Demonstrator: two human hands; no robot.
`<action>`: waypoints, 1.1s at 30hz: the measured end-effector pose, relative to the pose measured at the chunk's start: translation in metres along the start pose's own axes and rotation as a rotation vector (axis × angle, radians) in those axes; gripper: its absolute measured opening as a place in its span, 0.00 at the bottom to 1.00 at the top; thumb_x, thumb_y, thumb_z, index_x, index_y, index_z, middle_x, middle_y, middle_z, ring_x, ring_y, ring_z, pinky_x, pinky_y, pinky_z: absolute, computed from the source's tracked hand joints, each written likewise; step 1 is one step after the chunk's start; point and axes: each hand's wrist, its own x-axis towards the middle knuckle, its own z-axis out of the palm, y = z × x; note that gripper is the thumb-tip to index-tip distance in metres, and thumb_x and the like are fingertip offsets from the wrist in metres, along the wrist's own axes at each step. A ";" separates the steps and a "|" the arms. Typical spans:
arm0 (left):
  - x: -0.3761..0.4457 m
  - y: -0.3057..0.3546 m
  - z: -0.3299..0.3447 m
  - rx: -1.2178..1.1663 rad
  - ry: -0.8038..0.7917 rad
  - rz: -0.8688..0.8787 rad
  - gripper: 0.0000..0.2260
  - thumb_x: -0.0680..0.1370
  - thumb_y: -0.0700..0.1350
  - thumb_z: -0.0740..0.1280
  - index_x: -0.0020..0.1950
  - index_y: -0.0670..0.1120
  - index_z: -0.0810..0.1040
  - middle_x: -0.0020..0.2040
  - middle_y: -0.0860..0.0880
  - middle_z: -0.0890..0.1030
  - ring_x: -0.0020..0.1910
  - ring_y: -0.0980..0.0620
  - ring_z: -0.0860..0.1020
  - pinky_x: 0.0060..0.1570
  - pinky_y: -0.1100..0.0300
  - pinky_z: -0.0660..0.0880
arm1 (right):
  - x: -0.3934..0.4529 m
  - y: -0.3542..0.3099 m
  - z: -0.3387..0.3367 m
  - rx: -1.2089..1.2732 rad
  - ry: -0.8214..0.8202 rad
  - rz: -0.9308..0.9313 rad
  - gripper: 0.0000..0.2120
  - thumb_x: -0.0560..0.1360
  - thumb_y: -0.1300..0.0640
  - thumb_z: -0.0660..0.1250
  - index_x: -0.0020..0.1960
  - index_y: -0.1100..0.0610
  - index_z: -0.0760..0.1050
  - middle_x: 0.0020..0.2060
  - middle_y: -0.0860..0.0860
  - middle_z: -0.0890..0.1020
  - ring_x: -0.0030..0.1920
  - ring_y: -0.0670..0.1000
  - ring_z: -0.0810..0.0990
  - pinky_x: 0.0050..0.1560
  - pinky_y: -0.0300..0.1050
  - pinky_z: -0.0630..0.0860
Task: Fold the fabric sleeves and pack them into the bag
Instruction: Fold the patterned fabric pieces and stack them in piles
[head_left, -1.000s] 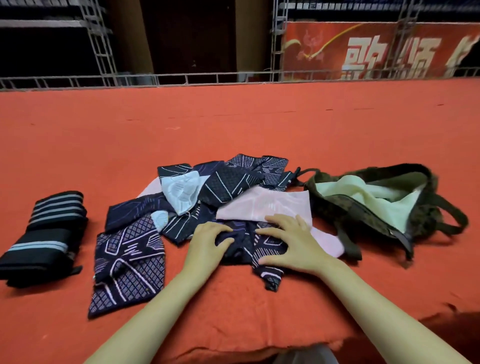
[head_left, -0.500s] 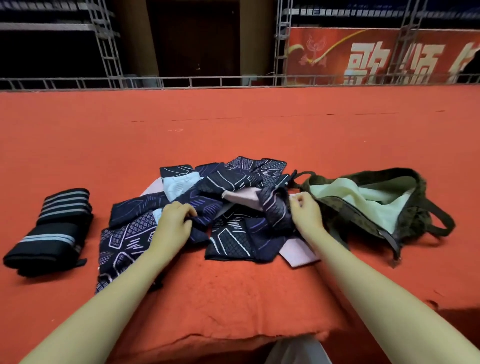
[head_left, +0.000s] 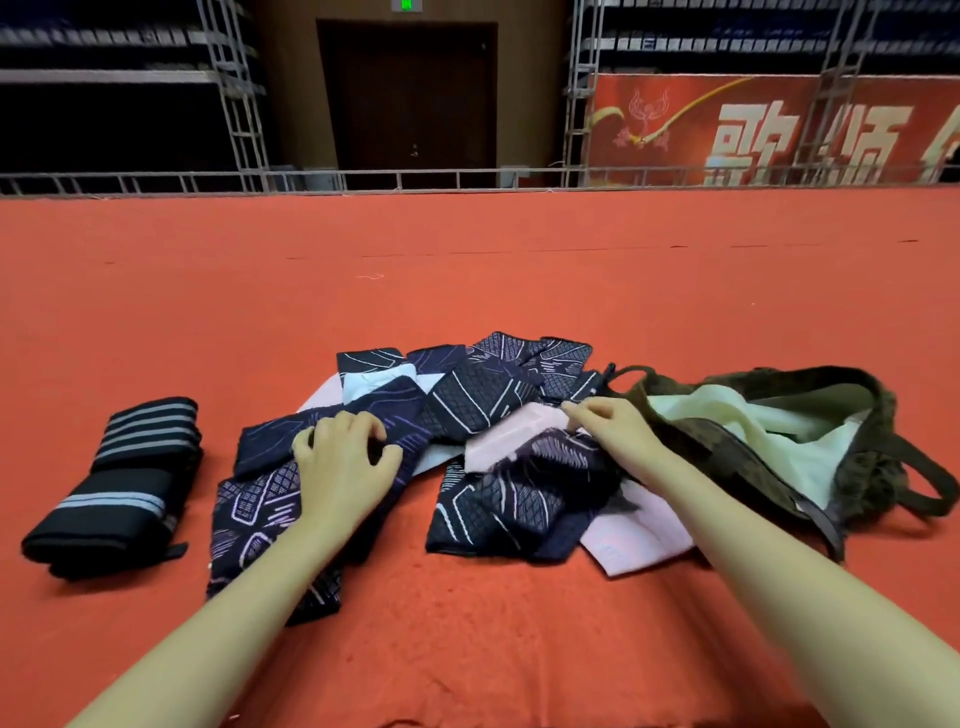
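Your two forearms come in bare from the near edge, with no sleeve, cuff, watch, band or glove visible anywhere along them up to the frame's border. Your left hand (head_left: 343, 462) and your right hand (head_left: 618, 431) are bare too, with no rings on the fingers that show. The nails you can see on both hands are short and unpainted. Nothing else of your body or clothing is clearly in view.
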 end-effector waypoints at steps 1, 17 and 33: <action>0.006 0.006 0.001 -0.015 0.019 0.002 0.03 0.71 0.49 0.67 0.43 0.52 0.75 0.43 0.53 0.76 0.49 0.48 0.72 0.65 0.46 0.59 | 0.005 -0.002 0.005 -0.088 0.003 -0.013 0.10 0.75 0.46 0.68 0.41 0.51 0.79 0.39 0.44 0.80 0.43 0.44 0.76 0.46 0.37 0.68; 0.067 0.081 0.086 -0.577 -0.410 -0.221 0.28 0.71 0.53 0.72 0.69 0.48 0.69 0.62 0.49 0.77 0.60 0.48 0.76 0.58 0.56 0.71 | -0.022 0.037 0.057 -0.511 -0.057 -0.353 0.19 0.68 0.36 0.60 0.36 0.53 0.71 0.33 0.49 0.79 0.38 0.53 0.76 0.45 0.50 0.72; 0.056 -0.026 0.004 -0.759 0.018 -0.565 0.09 0.78 0.45 0.62 0.51 0.42 0.77 0.46 0.46 0.79 0.47 0.46 0.76 0.47 0.53 0.70 | -0.032 0.033 0.065 -0.536 0.428 0.015 0.15 0.71 0.43 0.65 0.52 0.51 0.76 0.43 0.51 0.82 0.48 0.58 0.79 0.49 0.53 0.72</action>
